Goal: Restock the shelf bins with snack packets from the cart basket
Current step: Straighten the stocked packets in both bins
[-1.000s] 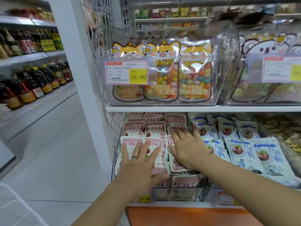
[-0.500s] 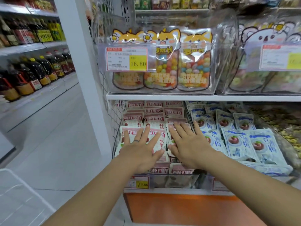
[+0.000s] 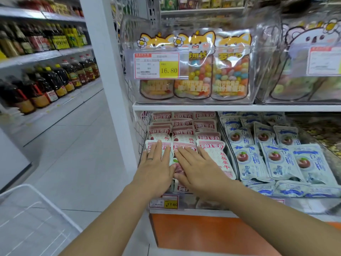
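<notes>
Pink-and-white snack packets fill the lower shelf bin in overlapping rows. My left hand lies flat on the front left packets, fingers straight and together. Beside it my right hand presses flat on the front middle packets, fingers straight. Neither hand holds anything. The white wire cart basket shows at the lower left, and its contents are out of sight.
Blue-and-white packets fill the neighbouring bin on the right. Above, clear bins hold candy pouches with a price tag. A white post stands left of the shelf. Oil bottles line the aisle's left side.
Both hands have slid leftward over the pink packets and their fingers have closed together from a spread pose. The view has tilted upward a little.
</notes>
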